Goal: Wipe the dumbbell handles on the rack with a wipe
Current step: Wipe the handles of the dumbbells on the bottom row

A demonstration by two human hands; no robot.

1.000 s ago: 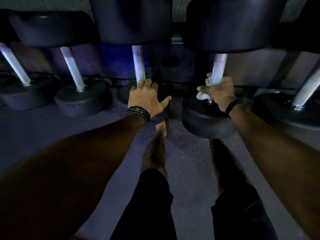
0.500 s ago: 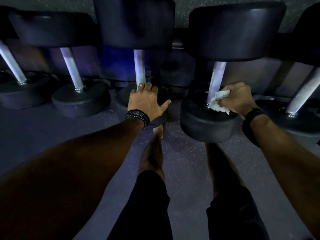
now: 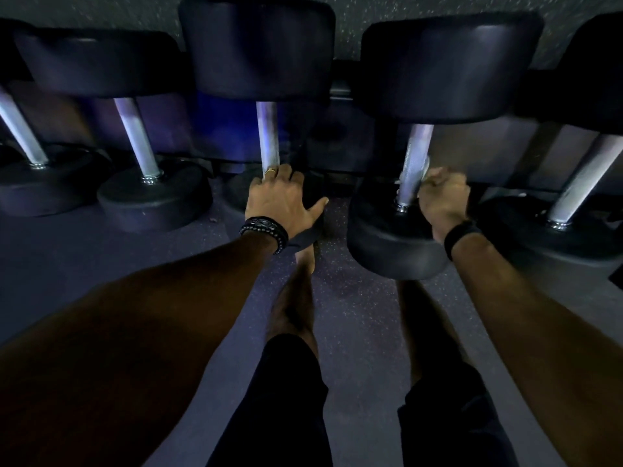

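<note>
Since the previous frame the right hand (image 3: 443,197) has swung behind the smooth cylindrical metal handle (image 3: 414,166), its fingers curled round it; the crumpled white wipe (image 3: 425,163) shows only as a sliver between fingers and handle. The left hand (image 3: 281,198) stays flat, fingers spread, on a matte rubber dumbbell head (image 3: 312,200) beside another handle.

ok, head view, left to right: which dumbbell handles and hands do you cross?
Far-left handle → second handle → third handle → left hand resting at its base → fourth handle → right hand gripping it with the wipe → far-right handle.
</note>
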